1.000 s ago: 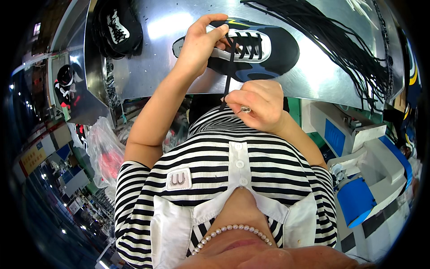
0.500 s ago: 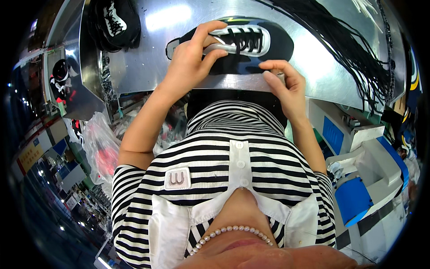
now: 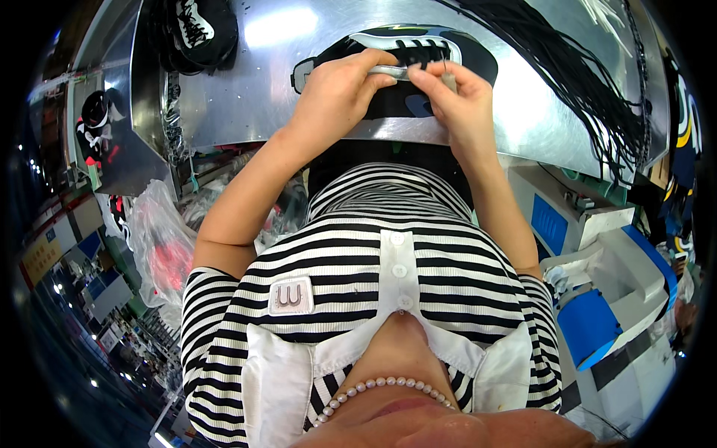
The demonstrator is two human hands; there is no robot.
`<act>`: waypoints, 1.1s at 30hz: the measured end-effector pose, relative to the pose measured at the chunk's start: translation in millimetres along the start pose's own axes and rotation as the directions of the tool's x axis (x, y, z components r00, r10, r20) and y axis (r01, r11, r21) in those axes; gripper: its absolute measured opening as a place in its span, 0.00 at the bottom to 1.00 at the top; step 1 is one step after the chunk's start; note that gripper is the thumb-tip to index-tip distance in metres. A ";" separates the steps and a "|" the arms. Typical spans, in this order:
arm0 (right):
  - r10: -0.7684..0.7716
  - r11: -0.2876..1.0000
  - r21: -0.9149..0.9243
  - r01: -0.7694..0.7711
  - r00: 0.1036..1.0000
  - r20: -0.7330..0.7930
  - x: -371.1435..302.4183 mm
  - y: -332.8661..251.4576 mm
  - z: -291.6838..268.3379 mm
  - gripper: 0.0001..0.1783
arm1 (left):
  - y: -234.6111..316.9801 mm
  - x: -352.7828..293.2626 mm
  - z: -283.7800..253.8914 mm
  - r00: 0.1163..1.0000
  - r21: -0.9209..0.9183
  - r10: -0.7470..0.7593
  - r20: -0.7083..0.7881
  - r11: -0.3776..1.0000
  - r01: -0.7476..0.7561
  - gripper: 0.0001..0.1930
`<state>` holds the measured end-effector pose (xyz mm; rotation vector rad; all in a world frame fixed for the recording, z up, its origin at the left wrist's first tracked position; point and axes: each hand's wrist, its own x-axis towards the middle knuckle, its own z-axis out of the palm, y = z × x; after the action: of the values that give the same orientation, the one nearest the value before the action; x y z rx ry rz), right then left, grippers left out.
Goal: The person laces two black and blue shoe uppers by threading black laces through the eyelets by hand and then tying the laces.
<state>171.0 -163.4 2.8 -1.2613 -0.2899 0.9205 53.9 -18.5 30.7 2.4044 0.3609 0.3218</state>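
Observation:
A flat black shoe upper (image 3: 399, 104) lies sideways across the metal table, with a pale lacing strip and black laces (image 3: 418, 54) crossed over its opening. My left hand (image 3: 340, 88) is closed on the upper, thumb and fingers pinching the silvery edge of the lacing strip. Close beside it, my right hand (image 3: 459, 101) has thumb and forefinger bent together at the same edge, by the laces. A small metallic thing shows among the right fingers; its kind is hidden.
More black uppers with white laced fronts (image 3: 196, 33) are stacked at the far left. A long bundle of black laces (image 3: 567, 75) runs down the right side of the metal table (image 3: 224, 112). Below the table are a clear plastic bag (image 3: 158, 243) and a grey-and-blue machine (image 3: 597, 299).
My right hand has moved up and left from the table's front edge to the lacing strip. My left hand and the upper have shifted slightly right.

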 end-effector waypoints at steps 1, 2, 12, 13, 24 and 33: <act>-0.009 1.000 0.022 0.009 1.000 -0.007 4.3 0.2 1.6 0.06 | 0.4 0.6 -1.1 0.999 -0.017 -0.022 0.025 1.000 0.023 0.12; -0.014 0.999 0.042 0.015 1.000 -0.010 6.7 2.6 3.1 0.06 | 0.6 1.9 -2.4 0.998 -0.033 -0.042 0.050 0.999 0.044 0.13; -0.147 0.966 -0.216 0.145 0.989 0.007 2.5 14.5 7.7 0.10 | -0.8 -2.5 1.5 0.999 0.100 -0.032 0.016 0.995 0.030 0.13; -0.172 0.935 -0.313 0.169 0.985 0.016 -2.3 13.8 4.4 0.11 | 0.6 -2.9 0.6 1.000 0.142 -0.029 -0.003 0.990 0.029 0.13; -0.061 0.891 -0.438 0.116 0.989 0.137 -20.1 4.2 -6.5 0.08 | -1.1 -2.5 3.6 1.000 0.082 -0.011 -0.014 0.997 0.012 0.14; 0.155 0.942 -0.315 -0.118 0.984 0.093 -12.6 -5.4 1.5 0.09 | 7.1 -8.6 7.6 0.966 0.034 0.239 0.094 0.969 -0.243 0.14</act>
<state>164.5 -171.6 11.7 -1.5327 -0.4569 1.1010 49.5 -31.1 28.6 2.5009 0.0340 0.3153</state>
